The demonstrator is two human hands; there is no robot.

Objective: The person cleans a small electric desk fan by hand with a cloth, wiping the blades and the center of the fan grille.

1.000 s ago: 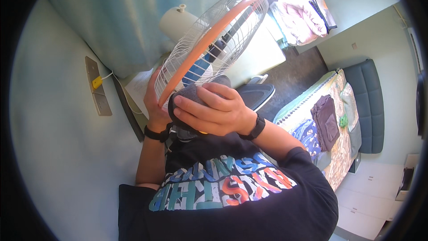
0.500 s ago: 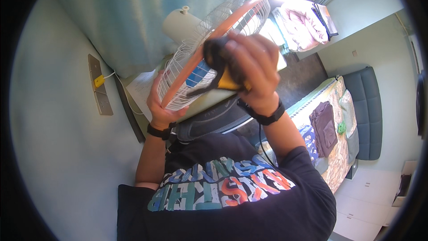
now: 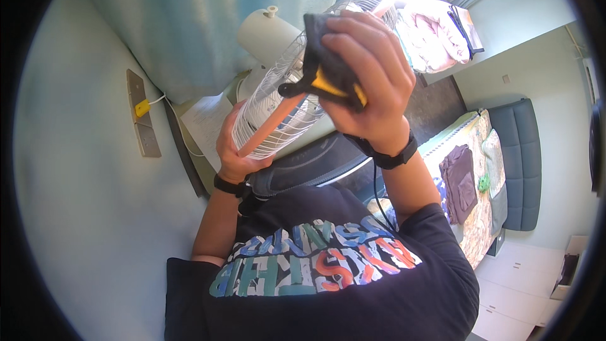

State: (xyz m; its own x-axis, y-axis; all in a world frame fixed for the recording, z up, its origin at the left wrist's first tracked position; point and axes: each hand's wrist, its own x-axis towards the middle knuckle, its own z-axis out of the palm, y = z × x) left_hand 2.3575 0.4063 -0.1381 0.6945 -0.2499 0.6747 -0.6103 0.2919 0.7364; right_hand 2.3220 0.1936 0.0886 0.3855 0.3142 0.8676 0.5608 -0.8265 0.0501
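A fan with a white wire guard (image 3: 268,132) and an orange rim band (image 3: 278,123) is tilted in front of me, its white motor housing (image 3: 268,33) behind. My left hand (image 3: 238,151) grips the guard's lower left edge, fingers wrapped around its back. In my right hand (image 3: 375,79) is a dark black-and-yellow cloth (image 3: 319,57), bunched up against the front of the guard near its upper middle. One dark end of the cloth hangs over the orange band. The cloth and hand hide much of the guard's centre, and blue blades show only in part.
A sheet of paper (image 3: 205,120) lies on the table behind the fan. On the left wall is a socket panel (image 3: 144,126) with a yellow plug (image 3: 142,108) and white cord. A dark chair (image 3: 303,167) sits below the fan. To the right stands a bed with clothes (image 3: 459,180).
My right hand has moved up and slightly right with the cloth across the guard. The fan has turned a little, while my left hand keeps its grip.
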